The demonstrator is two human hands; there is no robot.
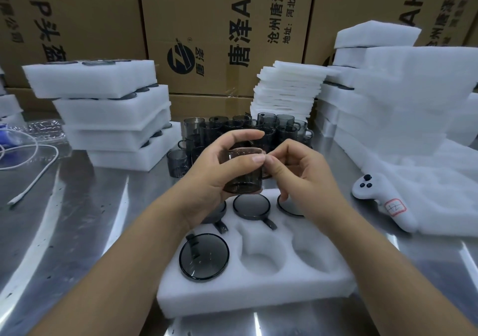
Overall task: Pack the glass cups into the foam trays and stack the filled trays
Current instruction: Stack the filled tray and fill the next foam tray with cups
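Note:
A white foam tray (253, 294) lies on the steel table in front of me. Several of its pockets hold smoky glass cups, one at the near left (204, 256) and one in the far middle (251, 205). The two near-right pockets are bare foam. Above the tray my left hand (219, 172) grips a smoky glass cup (243, 172) round its side. My right hand (302, 175) pinches that cup at its right rim, where the handle is hidden. Behind my hands stands a cluster of loose glass cups (240, 128).
Stacked filled foam trays (111, 108) stand at the back left. A pile of thin foam sheets (287, 90) and more foam trays (388, 97) fill the back right. A white controller (382, 201) lies at the right, a white cable (36, 170) at the left. Cardboard boxes (222, 25) wall the rear.

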